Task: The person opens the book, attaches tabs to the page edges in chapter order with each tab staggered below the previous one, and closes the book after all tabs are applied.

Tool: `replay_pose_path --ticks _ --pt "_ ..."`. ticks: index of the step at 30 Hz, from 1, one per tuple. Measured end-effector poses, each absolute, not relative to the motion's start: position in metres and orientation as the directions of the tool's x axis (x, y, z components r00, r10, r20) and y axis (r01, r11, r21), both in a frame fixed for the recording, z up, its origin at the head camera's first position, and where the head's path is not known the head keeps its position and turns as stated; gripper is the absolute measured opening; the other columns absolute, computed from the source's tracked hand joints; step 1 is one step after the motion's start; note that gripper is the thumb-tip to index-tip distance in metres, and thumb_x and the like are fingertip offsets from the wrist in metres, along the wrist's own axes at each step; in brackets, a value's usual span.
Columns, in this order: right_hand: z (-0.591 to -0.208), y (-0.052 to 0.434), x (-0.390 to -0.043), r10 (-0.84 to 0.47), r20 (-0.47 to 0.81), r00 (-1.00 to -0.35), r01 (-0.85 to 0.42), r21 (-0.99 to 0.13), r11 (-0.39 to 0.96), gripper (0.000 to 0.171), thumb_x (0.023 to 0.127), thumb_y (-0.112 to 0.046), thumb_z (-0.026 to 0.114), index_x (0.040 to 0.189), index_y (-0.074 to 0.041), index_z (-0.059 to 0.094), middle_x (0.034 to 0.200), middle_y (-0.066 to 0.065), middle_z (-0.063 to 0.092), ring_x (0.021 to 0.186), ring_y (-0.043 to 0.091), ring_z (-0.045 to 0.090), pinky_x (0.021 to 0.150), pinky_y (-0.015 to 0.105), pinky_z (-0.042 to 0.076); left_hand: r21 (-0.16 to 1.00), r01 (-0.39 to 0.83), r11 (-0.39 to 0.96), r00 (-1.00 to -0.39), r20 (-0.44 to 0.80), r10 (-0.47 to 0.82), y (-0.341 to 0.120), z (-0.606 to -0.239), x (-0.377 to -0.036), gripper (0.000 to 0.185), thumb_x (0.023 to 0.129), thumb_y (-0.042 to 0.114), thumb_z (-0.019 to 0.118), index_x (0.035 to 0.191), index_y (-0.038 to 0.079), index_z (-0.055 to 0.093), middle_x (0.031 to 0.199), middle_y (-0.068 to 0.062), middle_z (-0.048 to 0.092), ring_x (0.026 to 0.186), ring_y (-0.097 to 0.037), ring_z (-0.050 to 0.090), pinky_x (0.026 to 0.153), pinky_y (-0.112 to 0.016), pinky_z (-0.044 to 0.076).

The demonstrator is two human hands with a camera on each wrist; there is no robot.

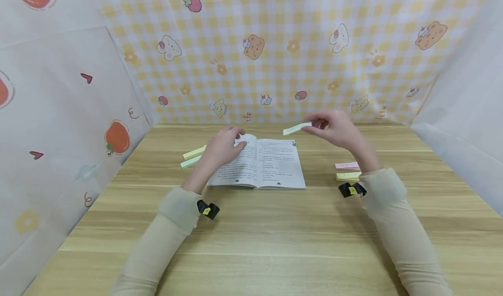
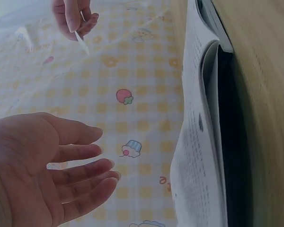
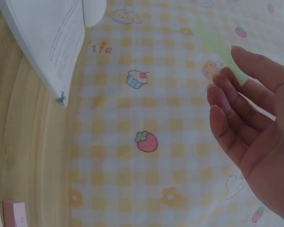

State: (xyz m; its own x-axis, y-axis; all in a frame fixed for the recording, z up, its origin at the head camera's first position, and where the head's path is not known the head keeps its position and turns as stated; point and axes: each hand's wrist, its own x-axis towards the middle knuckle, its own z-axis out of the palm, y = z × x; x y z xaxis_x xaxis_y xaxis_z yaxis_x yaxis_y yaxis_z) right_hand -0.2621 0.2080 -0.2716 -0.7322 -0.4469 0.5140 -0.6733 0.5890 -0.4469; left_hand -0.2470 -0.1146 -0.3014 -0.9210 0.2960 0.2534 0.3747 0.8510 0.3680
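Note:
An open book (image 1: 259, 163) lies flat in the middle of the wooden table (image 1: 251, 235). My left hand (image 1: 235, 139) rests on the book's left page; the left wrist view shows its fingers (image 2: 102, 156) relaxed and straight, holding nothing, beside the book's pages (image 2: 199, 142). My right hand (image 1: 316, 125) hovers above the top right corner of the book and pinches a pale green paper strip (image 1: 297, 128) by one end. The same strip (image 2: 82, 43) hangs from that hand's fingertips in the left wrist view.
Yellow and green sticky pads (image 1: 193, 157) lie left of the book. A pink pad (image 1: 347, 166) and a yellow pad (image 1: 348, 176) lie to its right. Patterned screens (image 1: 275, 51) wall in the back and both sides.

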Motion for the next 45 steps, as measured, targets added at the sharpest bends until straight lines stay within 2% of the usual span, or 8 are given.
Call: replay_pose_path --ticks 7,16,23,38,45 --pt "-0.280 0.211 -0.269 -0.424 0.442 -0.790 -0.607 -0.472 0.639 0.015 0.091 -0.017 0.077 0.101 -0.006 0.077 0.082 0.002 0.068 0.073 0.017 0.061 0.066 0.019 0.049 0.381 0.394 0.836 -0.917 0.222 0.331 -0.101 -0.310 -0.254 0.035 0.099 0.022 0.065 0.130 0.005 0.064 0.126 -0.015 0.062 0.110 -0.029 0.062 0.088 -0.044 0.054" --pt "-0.286 0.214 -0.278 -0.418 0.386 -0.822 -0.567 -0.494 0.659 0.024 0.094 -0.024 0.074 0.105 -0.003 0.076 0.088 0.007 0.071 0.079 0.020 0.062 0.069 0.019 0.048 0.395 0.409 0.823 -0.913 0.175 0.369 -0.085 -0.316 -0.257 0.032 0.100 0.023 0.063 0.127 0.008 0.064 0.123 -0.013 0.062 0.104 -0.026 0.062 0.083 -0.042 0.054" --pt "-0.293 0.217 -0.282 -0.401 0.338 -0.852 -0.523 -0.510 0.682 0.025 0.095 -0.025 0.073 0.106 -0.003 0.075 0.089 0.008 0.070 0.080 0.020 0.062 0.071 0.025 0.050 0.386 0.426 0.818 -0.904 0.154 0.398 -0.071 -0.324 -0.262 0.036 0.099 0.024 0.064 0.130 0.006 0.063 0.122 -0.012 0.063 0.106 -0.026 0.062 0.086 -0.041 0.053" --pt "-0.309 0.223 -0.292 -0.394 0.317 -0.863 -0.506 -0.509 0.697 0.024 0.094 -0.024 0.074 0.105 -0.003 0.075 0.087 0.008 0.069 0.080 0.020 0.063 0.073 0.031 0.052 0.351 0.471 0.809 -0.877 0.092 0.471 -0.036 -0.334 -0.268 0.035 0.100 0.025 0.063 0.130 0.007 0.064 0.119 -0.010 0.064 0.103 -0.023 0.061 0.084 -0.038 0.053" --pt "-0.315 0.225 -0.295 -0.384 0.315 -0.868 -0.496 -0.510 0.703 0.023 0.094 -0.023 0.074 0.103 -0.002 0.075 0.087 0.008 0.068 0.078 0.020 0.060 0.070 0.029 0.049 0.333 0.455 0.826 -0.884 0.058 0.464 -0.020 -0.338 -0.269 0.034 0.100 0.025 0.063 0.130 0.009 0.063 0.117 -0.007 0.064 0.103 -0.021 0.062 0.082 -0.036 0.053"
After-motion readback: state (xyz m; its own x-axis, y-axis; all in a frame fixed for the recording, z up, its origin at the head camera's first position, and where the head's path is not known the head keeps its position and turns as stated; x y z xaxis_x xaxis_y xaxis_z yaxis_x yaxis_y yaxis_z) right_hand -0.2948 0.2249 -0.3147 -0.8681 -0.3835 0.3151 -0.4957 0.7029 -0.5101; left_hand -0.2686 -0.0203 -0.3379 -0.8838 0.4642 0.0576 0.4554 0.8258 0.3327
